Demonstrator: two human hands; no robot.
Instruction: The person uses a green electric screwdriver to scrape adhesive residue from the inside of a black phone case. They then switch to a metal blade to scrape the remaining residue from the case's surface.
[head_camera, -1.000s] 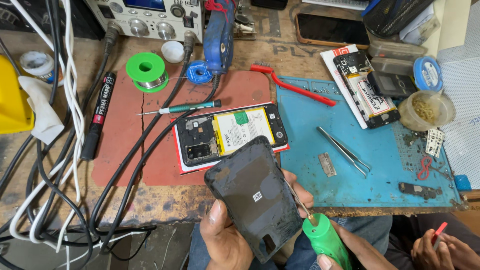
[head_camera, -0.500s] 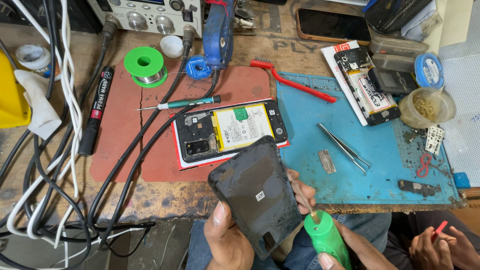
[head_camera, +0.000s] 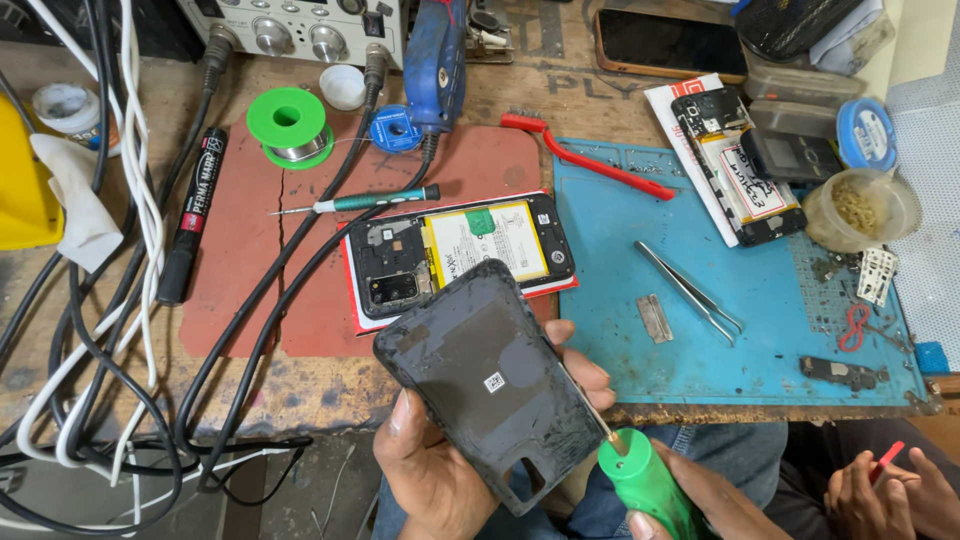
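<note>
— Low centre of the frame: the dark back cover (head_camera: 495, 385) sits clasped in the left hand (head_camera: 440, 470), inner face up.

— And the right hand (head_camera: 700, 495) is wrapped round a green-handled screwdriver (head_camera: 640, 480), tip at the cover's edge. Looks like scraping; steady pressure needed next. The opened phone (head_camera: 460, 250) lies just above.

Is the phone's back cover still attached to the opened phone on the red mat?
No: the left hand holds the dark back cover apart from the opened phone, whose battery lies exposed.
</note>
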